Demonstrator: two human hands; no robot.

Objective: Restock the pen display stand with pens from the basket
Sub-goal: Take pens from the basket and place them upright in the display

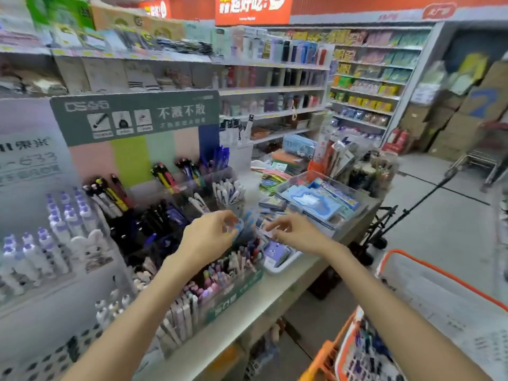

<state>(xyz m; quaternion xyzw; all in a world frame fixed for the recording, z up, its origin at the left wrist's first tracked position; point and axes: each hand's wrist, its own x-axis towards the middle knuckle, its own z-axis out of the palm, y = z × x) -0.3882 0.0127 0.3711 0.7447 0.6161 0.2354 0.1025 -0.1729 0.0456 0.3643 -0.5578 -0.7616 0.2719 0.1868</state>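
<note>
1. Hands: the left hand (pixel 209 234) is raised over the pen display stand (pixel 154 215), fingers curled and pinching a small blue item (pixel 239 226) at the fingertips. Motion blur prevents confirming that it is a pen. The right hand (pixel 291 229) is just beside it, fingers loosely curled; whether it holds anything cannot be told.

2. Task items: the basket (pixel 354 350), orange-framed, sits low at the person's right, below the worktop (pixel 247 323) edge, with dark packaged stock visible inside. The stand occupies the worktop at left, its clear compartments already partly filled with pens.

3. Risk, loss of grip: the item is held only at the fingertips. In my judgement, a slip would drop it among the crowded front pen box (pixel 220 281), where it would be hard to recover and sorted wrongly.

4. Risk, wrong compartment: compartments are close together and hold look-alike stock. A hurried placement could mix types.

5. Risk, knock-on disturbance: the forearms cross above upright pens near the worktop edge. A low sweep of a wrist could tip pens out or push the front box toward the edge.

6. Risk, adjacent stock: the white tray (pixel 277 266) of small cards lies directly under the right hand and could be jostled.
</note>
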